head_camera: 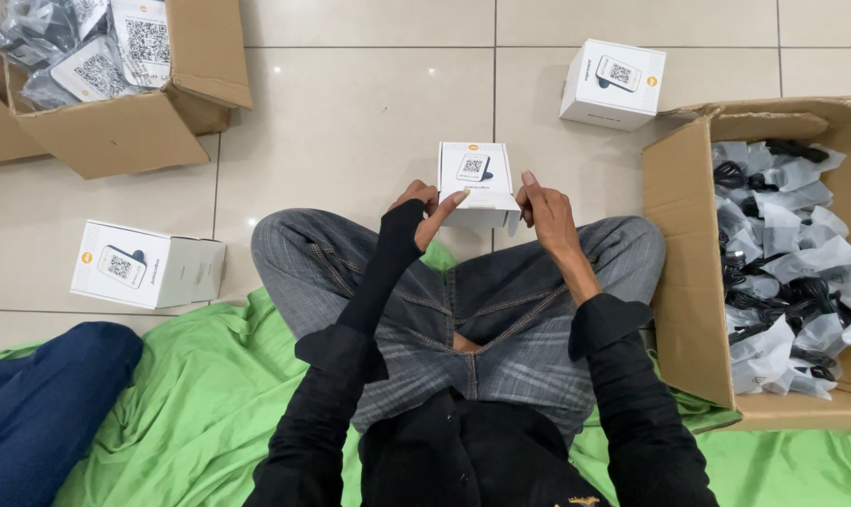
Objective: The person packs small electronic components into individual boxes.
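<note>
Head view looks straight down on a person sitting cross-legged in grey jeans on a green cloth point(200, 394) spread over a pale tiled floor point(350, 122). At the centre of the frame, just above the knees, both hands hold a small white box point(475, 178) with a dark printed square on its top face. The left hand point(424, 208) closes on the box's left side, fingers curled at the edge and the thumb stretched along the lower left corner. The right hand point(546, 214) grips the right side, its fingers pressed against the box's right wall and lower flap. Whether that flap is open or tucked cannot be told.

Another white box of the same kind point(613, 83) stands on the tiles in the upper right of the frame, well apart from the hands. A third white box point(146, 266) lies on its side at the left, near the edge of the cloth.

At the right edge an open cardboard carton point(688, 272) holds many black cables in clear plastic bags point(787, 253). In the upper left corner a second open carton point(116, 131) holds bagged flat items with printed square labels. At the lower left, a dark blue clothed limb point(45, 404) of another person rests on the cloth.
</note>
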